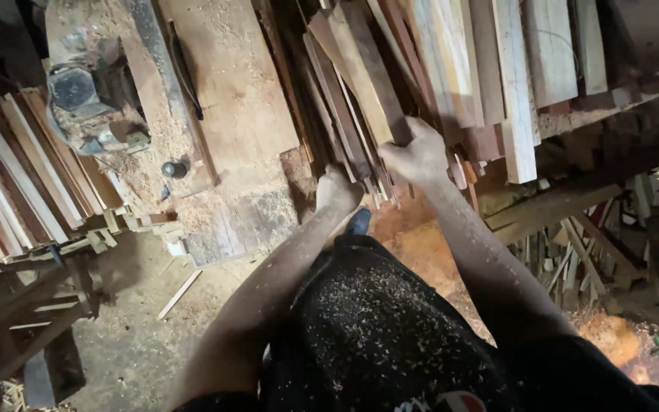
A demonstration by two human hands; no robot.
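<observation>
Seen from above, looking down the person's own body: nearest the camera is a dark garment (375, 336) speckled with pale sawdust, with both bare forearms, also dusted, reaching away from it toward a stack of wood. Past the garment a dark shoe tip (358, 221) shows between the arms, above an earthen floor (139, 336) covered in orange and grey sawdust. The left hand (337, 188) is curled downward at the near ends of a bundle of thin wooden strips (345, 122); its fingers are tucked out of sight among the strip ends, so whether it is clamped on them cannot be told. Just beside it, the right hand (419, 155) is closed around the near end of a flat wooden board (360, 69), knuckles up, fingers wrapped over the edge. The board is pale brown, long and narrow, lying at a slant on the stack and running away to the upper left. The strips beneath it are darker, reddish and slim, packed closely side by side. To the right lie wider pale planks (512, 76) on a rough timber rack. To the left, a broad dusty plank (230, 99) lies flat, and beyond it a grey motor-like machine (85, 95) sits caked in sawdust, beside another stack of light slats (24, 175).
</observation>
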